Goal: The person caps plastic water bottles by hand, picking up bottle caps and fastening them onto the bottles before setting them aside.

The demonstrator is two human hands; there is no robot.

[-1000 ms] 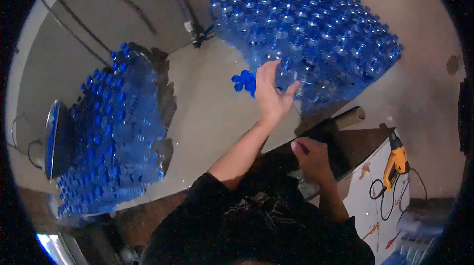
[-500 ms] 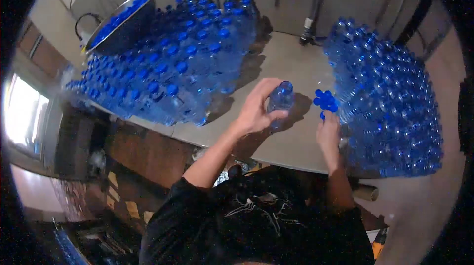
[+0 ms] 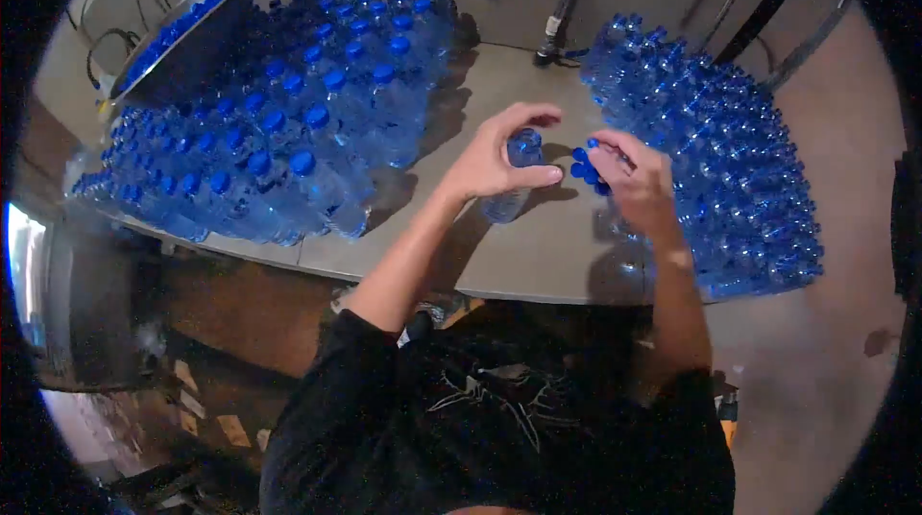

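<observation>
My left hand (image 3: 485,158) curves around an uncapped clear bottle (image 3: 506,200) standing on the table (image 3: 480,251). Its thumb and fingers are spread, with a gap between them and the bottle's neck. Just to the right, my right hand (image 3: 629,169) pinches a blue cap at its fingertips, over a small cluster of blue caps (image 3: 579,169) that the fingers partly hide. Bottles with blue caps (image 3: 303,164) stand packed on the left, and uncapped bottles (image 3: 730,169) stand packed on the right.
A metal bowl (image 3: 182,49) heaped with blue caps sits tilted at the back left, beyond the capped bottles. Dark hoses or rods (image 3: 567,1) rise behind the table. The table's front edge runs near my body.
The view has swung left, bringing the capped bottles and bowl closer. My left hand has brought the bottle down to the table and loosened around it. My right hand has come up to the caps.
</observation>
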